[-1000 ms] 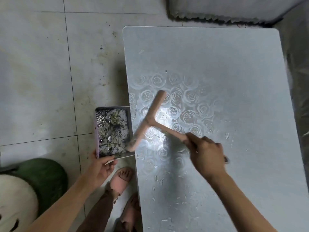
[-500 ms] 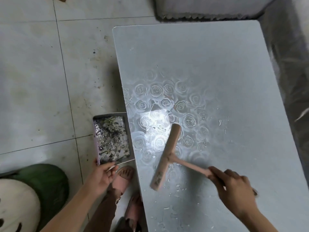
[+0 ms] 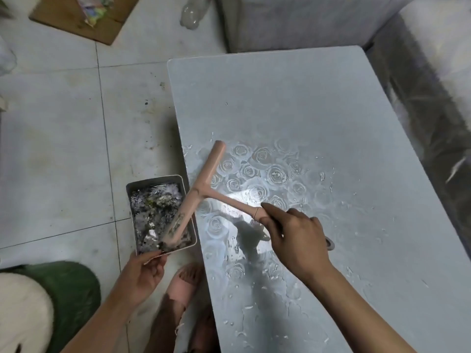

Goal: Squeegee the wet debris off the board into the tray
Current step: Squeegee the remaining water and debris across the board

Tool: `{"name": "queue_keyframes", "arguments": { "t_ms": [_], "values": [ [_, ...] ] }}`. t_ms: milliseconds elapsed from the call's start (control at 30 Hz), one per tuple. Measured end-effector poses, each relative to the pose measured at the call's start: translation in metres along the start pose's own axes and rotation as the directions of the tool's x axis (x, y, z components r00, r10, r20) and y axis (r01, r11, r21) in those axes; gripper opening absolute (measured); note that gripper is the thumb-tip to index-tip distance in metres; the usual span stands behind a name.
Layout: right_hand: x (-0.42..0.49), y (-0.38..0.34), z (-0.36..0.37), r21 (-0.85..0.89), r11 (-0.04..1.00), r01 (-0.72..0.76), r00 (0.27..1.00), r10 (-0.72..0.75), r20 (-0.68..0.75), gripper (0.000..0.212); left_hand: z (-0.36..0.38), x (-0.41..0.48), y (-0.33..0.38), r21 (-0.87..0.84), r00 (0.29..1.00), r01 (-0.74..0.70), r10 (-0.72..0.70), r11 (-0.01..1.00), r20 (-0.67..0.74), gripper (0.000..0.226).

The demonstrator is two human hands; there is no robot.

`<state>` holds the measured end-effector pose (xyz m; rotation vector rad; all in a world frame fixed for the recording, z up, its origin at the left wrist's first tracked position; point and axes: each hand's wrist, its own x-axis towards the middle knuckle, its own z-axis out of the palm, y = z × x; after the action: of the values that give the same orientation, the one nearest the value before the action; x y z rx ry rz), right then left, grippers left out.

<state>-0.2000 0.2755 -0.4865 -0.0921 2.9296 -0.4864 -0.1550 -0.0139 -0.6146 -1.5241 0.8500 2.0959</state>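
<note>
- While the right hand [image 3: 295, 240] wraps the squeegee [image 3: 204, 189] handle, its blade hangs off the board's [image 3: 280, 110] left edge.
- The left hand [image 3: 142, 271] pinches the tray [image 3: 155, 180] there too.
- Looks light, stiff, probably slippery; grip the handle.

Beyond the fingers [image 3: 153, 256] of the left hand [image 3: 141, 273] lies the grey rectangular tray [image 3: 155, 180], beside the pale rectangular board [image 3: 293, 110]; the pink T-shaped squeegee [image 3: 204, 186] extends left from the fingers [image 3: 274, 209] of the right hand [image 3: 298, 242], over both.

Stained pale tiled floor [image 3: 63, 149], cardboard [image 3: 76, 19].
</note>
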Motion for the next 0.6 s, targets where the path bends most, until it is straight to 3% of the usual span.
{"name": "queue_keyframes", "arguments": {
  "t_ms": [167, 600],
  "values": [
    [-0.015, -0.01, -0.01, 0.03, 0.998, -0.052, 0.989, 0.047, 0.139, 0.032, -0.012, -0.028, -0.006, -0.047, 0.997, 0.067, -0.066, 0.997, 0.026, 0.011],
    [-0.034, -0.142, -0.074, 0.14, 0.986, 0.086, 0.957, -0.121, 0.263, 0.031, -0.115, -0.174, 0.052, -0.206, 0.99, -0.138, 0.135, 0.969, -0.027, 0.016]
  ]
}}
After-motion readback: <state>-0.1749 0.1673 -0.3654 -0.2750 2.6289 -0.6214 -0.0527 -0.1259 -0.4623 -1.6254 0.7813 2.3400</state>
